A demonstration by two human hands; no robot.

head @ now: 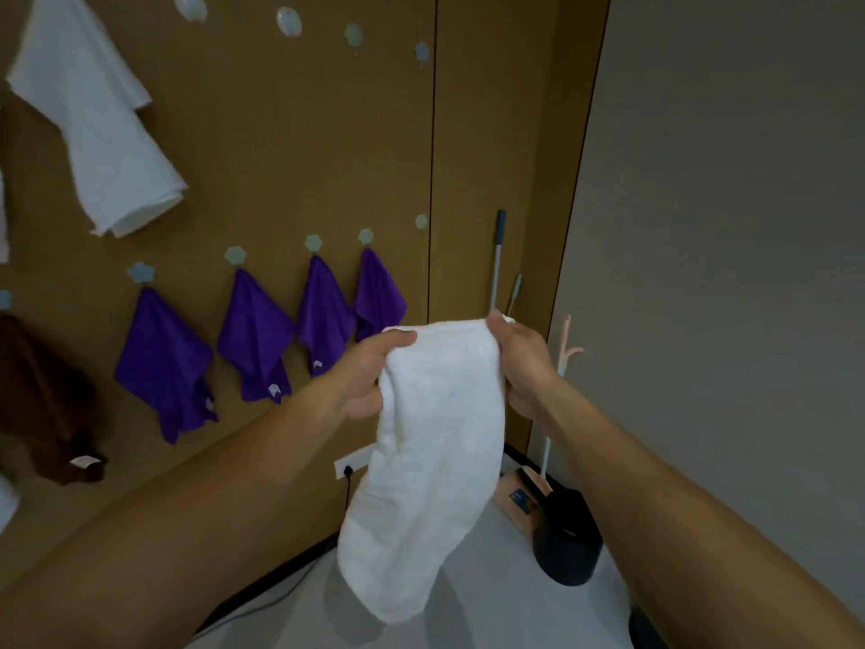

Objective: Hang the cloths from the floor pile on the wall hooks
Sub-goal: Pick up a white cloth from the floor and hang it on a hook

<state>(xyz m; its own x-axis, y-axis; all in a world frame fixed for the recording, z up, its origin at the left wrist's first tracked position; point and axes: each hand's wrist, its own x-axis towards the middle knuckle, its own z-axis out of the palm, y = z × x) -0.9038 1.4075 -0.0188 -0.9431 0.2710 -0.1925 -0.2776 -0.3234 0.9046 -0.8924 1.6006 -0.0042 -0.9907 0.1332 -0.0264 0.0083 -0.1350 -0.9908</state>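
Note:
I hold a white towel point(430, 442) up in front of me by its top edge. My left hand point(362, 372) pinches the left corner and my right hand point(522, 363) grips the right corner. The towel hangs down folded, its lower end near the floor. On the brown wall, several purple cloths point(255, 339) hang from small pale hooks, a large white towel point(100, 133) hangs at the upper left, and a brown cloth point(44, 400) hangs at the far left. Bare hooks point(289, 22) run along the top, and one bare hook point(421, 222) sits right of the purple cloths.
A wall socket point(351, 463) with a black cable sits low on the wall. A mop handle point(497, 260), a dustpan point(519, 496) and a black bin point(568, 536) stand in the corner by the grey wall point(725, 227). The floor point(491, 592) is pale.

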